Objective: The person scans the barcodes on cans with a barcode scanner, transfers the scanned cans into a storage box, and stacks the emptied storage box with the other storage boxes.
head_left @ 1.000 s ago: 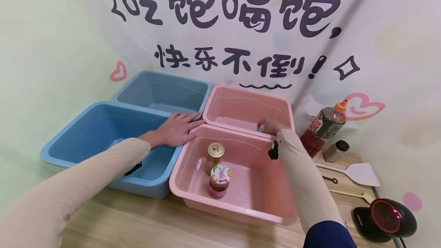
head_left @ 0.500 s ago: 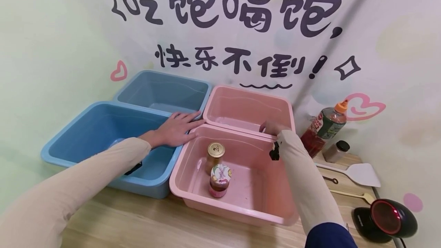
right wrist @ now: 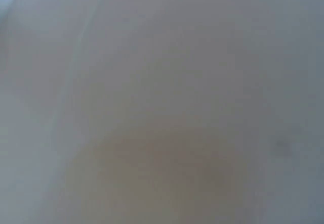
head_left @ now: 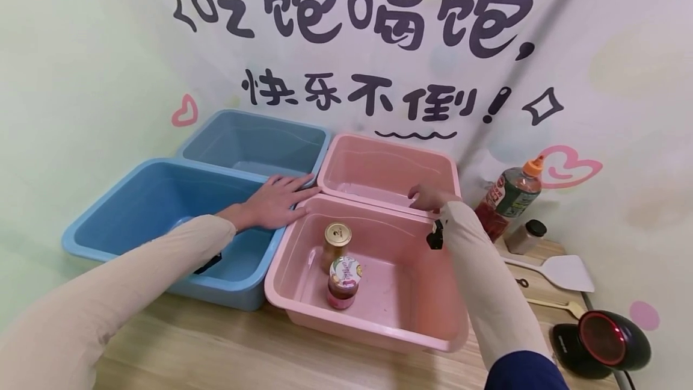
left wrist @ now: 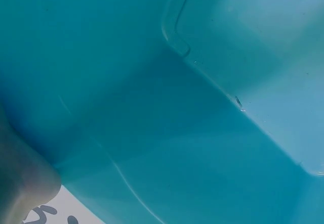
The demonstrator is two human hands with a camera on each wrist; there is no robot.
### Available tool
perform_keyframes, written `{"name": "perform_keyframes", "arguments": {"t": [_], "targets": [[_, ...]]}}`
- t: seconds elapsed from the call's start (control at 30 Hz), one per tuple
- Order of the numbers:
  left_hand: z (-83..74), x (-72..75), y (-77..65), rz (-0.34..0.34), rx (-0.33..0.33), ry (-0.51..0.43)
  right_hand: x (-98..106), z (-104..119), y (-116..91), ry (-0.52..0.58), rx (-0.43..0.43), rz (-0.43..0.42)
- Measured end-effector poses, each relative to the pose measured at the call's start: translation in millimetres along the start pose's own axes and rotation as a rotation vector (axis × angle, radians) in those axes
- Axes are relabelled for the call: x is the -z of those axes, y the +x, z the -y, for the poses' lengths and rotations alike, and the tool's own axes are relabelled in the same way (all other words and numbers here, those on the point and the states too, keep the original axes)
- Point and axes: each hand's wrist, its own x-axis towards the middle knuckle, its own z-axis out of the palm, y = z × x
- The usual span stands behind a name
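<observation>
My left hand [head_left: 276, 202] lies flat with fingers spread across the rims where the blue and pink bins meet. In the left wrist view, part of that hand [left wrist: 28, 178] shows beside the blue wall of the front blue bin [left wrist: 167, 102]. My right hand [head_left: 430, 197] reaches down over the near rim into the back pink bin [head_left: 387, 164]; its lower fingers are hidden by that rim, and I cannot tell whether they hold anything. Inside the front pink bin [head_left: 379, 284] stand a gold-lidded jar [head_left: 337, 236] and a jar with a patterned white lid [head_left: 343, 281].
A back blue bin [head_left: 254, 143] stands by the wall. Right of the bins are an orange-capped sauce bottle [head_left: 511, 197], a black-capped jar [head_left: 526, 236], a white spatula [head_left: 565, 272], a yellow spoon [head_left: 563, 307] and a black device with a red-rimmed face [head_left: 606, 339].
A pale blue bit seen at my right fingertips a second ago no longer shows. The right hand has shifted slightly within the back pink bin; the left hand has stayed put.
</observation>
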Motion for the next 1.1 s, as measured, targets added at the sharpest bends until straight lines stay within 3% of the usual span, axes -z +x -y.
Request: {"name": "perform_keyframes", "arguments": {"t": [0.13, 0.4, 0.77, 1.1], "targets": [[-1.5, 2.0, -1.4, -0.004, 0.000, 0.001, 5, 4, -2, 0.063, -0.017, 0.007], [-3.5, 2.0, -0.9, 0.004, 0.004, -0.002, 13, 13, -14, -0.006, 0.158, -0.151], [-3.4, 3.8, -3.1, 0.008, 0.011, -0.010, 22, 30, -42, 0.110, 0.304, -0.279], [-2.8, 2.3, -0.6, -0.001, 0.002, 0.000, 21, 67, -70, 0.113, 0.414, -0.257]]}}
